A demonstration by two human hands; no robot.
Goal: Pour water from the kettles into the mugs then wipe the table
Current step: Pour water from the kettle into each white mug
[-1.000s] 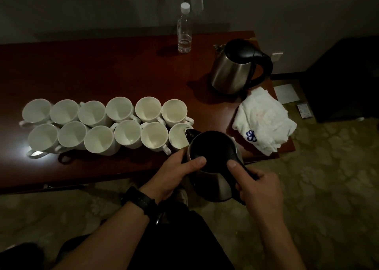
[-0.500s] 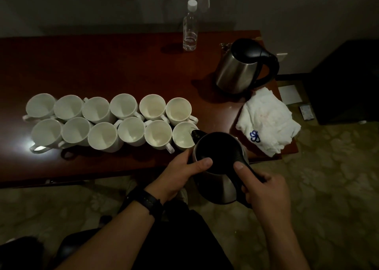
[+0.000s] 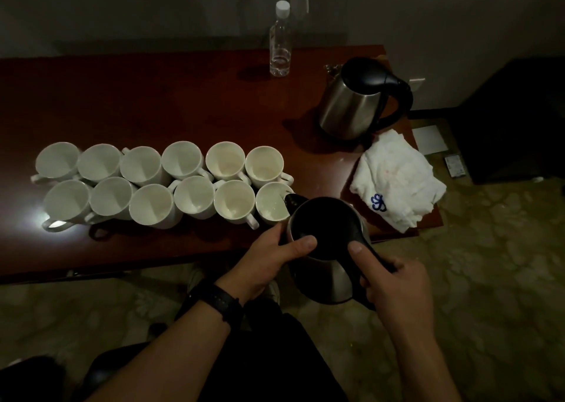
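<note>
Head view: a brushed-steel, black-lidded kettle (image 3: 328, 233) tilts its spout over a round white mug (image 3: 270, 201). The right hand (image 3: 397, 288) closes its grip round the handle; the left hand (image 3: 269, 261) sets its grip on the lid rim.

The scene is dim and grainy, its corners falling to near black. One bright glare spot lies on the counter (image 3: 183, 102) at the left mugs (image 3: 65, 201). Straight edges bow toward the frame's borders.

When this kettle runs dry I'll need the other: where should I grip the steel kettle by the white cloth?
Take the upright stainless steel kettle with black lid by its black loop handle, coming from the right: the handle juts out on that side, spout opposite.
</note>
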